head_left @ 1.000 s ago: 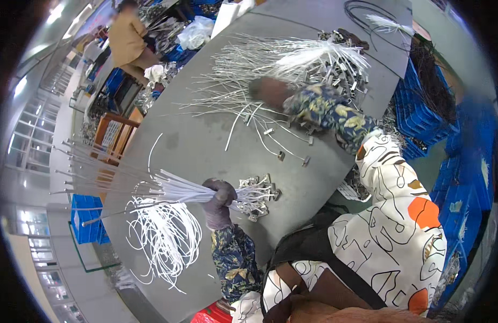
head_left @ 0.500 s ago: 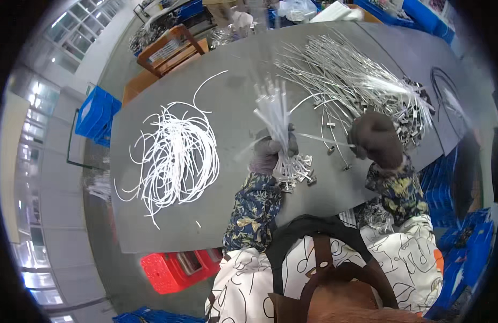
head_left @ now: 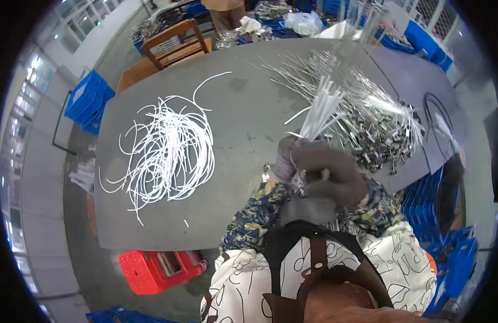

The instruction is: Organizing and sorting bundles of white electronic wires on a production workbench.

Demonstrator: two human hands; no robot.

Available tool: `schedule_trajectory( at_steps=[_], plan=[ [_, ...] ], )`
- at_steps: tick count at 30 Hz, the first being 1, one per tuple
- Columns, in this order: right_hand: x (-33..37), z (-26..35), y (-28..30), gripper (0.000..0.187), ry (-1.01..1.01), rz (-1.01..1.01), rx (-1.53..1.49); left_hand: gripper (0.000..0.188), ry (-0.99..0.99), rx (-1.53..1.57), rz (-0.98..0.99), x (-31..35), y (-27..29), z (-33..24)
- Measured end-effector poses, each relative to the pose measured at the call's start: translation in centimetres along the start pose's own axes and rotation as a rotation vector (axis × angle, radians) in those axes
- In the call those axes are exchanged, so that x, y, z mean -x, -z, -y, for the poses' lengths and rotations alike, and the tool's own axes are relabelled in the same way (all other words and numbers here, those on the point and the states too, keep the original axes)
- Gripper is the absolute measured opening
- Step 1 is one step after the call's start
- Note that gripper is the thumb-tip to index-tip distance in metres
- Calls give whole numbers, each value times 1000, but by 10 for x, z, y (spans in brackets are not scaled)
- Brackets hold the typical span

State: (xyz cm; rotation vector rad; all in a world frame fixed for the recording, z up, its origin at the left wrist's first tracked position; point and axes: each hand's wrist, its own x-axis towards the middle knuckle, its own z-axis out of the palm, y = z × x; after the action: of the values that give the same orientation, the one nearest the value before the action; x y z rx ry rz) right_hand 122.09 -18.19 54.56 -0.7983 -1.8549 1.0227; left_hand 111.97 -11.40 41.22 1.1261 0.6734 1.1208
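Note:
A bundle of metal strips in white sleeves (head_left: 321, 107) stands tilted up and to the right between my hands, its long silver ends blurred above. My left hand (head_left: 284, 161), in a dark glove, is closed round its lower part. Pressed against it, my gloved right hand (head_left: 335, 169) has its fingers curled over the same bundle near the small metal heads, which are mostly hidden. Beyond the right hand lies a pile of thin silver strips with small metal heads (head_left: 386, 140). To the left, a loose heap of white thin tubes (head_left: 176, 145) lies on the grey table (head_left: 249, 113).
A red plastic stool (head_left: 147, 273) is below the table's near left edge. Blue crates (head_left: 87, 102) stand beyond the left edge, with more blue crates (head_left: 453, 264) at my right. A wooden chair (head_left: 176, 46) and a standing person (head_left: 223, 15) are at the far side.
My right hand has come left from the strip pile to the bundle. The bundle has shifted right and now leans right, with both hands close together at its lower part.

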Motion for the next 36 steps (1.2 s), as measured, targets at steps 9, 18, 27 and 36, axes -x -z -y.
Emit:
schedule_trajectory(
  at_steps=[9, 18, 27, 36],
  plan=[
    [-27, -87, 55, 21, -458, 57, -348, 54, 35, 424, 371, 0, -17, -35],
    [13, -63, 51, 8, -256, -178, 163, 48, 190, 271, 339, 5, 3, -24],
    [2, -25, 27, 13, 397, -40, 771, 36, 340, 457, -108, -3, -22, -50],
    [-4, -19, 27, 19, 181, -5, 842, 6, -483, -685, -340, 41, 0, -48]
  ],
)
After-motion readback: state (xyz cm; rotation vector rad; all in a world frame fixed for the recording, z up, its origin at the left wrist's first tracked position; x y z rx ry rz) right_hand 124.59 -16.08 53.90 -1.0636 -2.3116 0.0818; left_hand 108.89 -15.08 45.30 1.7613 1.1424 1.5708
